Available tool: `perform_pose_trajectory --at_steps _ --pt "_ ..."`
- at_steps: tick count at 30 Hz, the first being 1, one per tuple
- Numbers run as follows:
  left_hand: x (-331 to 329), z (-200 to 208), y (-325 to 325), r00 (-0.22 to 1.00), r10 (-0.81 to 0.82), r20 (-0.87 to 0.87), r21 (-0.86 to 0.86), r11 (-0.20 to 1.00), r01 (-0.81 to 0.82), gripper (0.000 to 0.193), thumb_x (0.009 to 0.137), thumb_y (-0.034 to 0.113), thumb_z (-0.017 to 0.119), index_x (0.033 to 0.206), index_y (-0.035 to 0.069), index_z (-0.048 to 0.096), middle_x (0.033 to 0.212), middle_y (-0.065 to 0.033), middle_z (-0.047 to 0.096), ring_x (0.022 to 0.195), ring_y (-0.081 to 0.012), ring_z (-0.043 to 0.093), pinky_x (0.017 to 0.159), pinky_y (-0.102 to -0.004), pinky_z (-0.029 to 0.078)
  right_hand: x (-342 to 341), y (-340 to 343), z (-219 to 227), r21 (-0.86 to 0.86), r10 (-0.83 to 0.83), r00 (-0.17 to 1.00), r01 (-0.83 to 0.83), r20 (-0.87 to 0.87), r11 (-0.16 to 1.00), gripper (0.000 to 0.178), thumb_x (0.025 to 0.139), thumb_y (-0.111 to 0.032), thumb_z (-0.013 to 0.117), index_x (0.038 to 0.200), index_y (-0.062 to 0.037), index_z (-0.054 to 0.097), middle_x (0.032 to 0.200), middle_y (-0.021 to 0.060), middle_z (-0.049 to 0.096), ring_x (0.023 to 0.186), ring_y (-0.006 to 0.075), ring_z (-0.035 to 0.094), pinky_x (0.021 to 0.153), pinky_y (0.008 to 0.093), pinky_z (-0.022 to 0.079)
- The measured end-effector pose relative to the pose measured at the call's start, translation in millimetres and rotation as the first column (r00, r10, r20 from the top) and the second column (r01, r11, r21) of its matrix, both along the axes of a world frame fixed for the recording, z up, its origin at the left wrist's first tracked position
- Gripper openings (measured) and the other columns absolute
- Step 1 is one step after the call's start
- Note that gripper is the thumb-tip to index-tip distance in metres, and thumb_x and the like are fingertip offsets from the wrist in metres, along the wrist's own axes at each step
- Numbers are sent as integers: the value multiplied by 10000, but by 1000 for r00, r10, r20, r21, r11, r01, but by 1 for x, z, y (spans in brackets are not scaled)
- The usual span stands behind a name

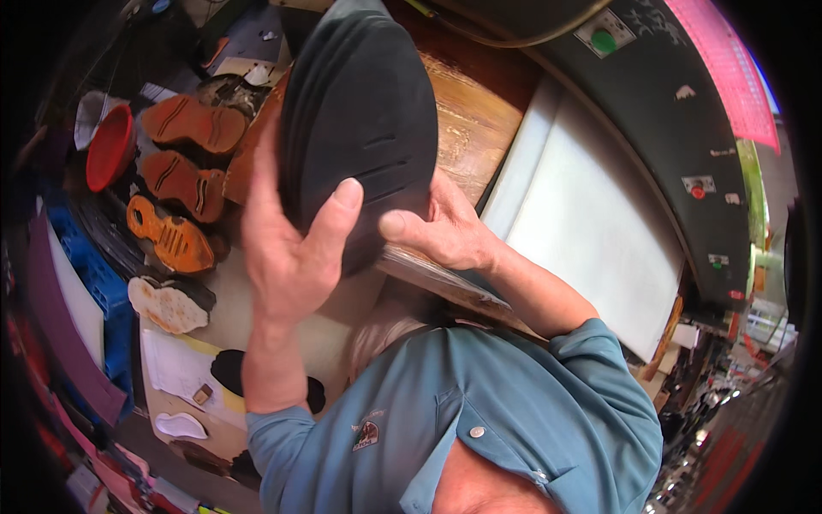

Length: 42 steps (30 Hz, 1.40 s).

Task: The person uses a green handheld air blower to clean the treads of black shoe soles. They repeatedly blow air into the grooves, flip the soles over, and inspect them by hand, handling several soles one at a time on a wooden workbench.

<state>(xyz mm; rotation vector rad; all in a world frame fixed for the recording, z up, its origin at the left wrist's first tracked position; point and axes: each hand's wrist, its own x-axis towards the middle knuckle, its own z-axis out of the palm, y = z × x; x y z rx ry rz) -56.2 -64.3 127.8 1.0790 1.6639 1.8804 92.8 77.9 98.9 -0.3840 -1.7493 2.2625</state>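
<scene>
Several black shoe soles [368,111], stacked face to face and tilted, are held up in front of me by both hands. Short parallel slits run across the top sole. My left hand [295,257] wraps the left edge of the stack, its thumb lying on the top sole near the slits. From the right edge, my right hand [454,227] grips the lower part, thumb pressed on the front. The fingers behind the stack are mostly hidden.
Left of the stack lie rusty sole-shaped forms [193,122], an orange slotted form [181,248], a pale sole shape [171,304] and a red bowl [111,147]. A blue crate [107,283] stands farther left. Rightward are a white board [591,206] and a dark machine panel [659,94] with buttons.
</scene>
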Motion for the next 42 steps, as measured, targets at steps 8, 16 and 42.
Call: perform_pose_trajectory --at_steps 8,16,42 --pt "-31 -38 46 726 -314 -612 -461 887 -6 791 865 148 800 1571 40 460 1346 -260 635 1209 -463 643 1032 -501 527 13 80 -79 235 -420 905 422 -64 875 826 1120 -632 404 1674 -25 328 1635 166 483 1499 303 474 1255 487 361" --pt "-27 -82 44 663 -293 -688 -459 884 -85 851 846 196 835 1576 43 425 1338 -245 588 1245 -455 573 1048 -523 492 -14 99 -102 61 -435 899 433 43 900 966 1090 -723 352 1697 19 226 1726 220 338 1593 318 354 1320 451 245" --pt "-47 -71 8 938 19 -346 -446 876 -182 712 787 289 974 1318 -20 615 1170 -141 733 1050 -298 709 954 -408 561 -26 54 -88 265 -258 966 247 9 932 1169 832 -435 928 1690 -22 250 1521 203 524 1361 329 581 1123 449 516"
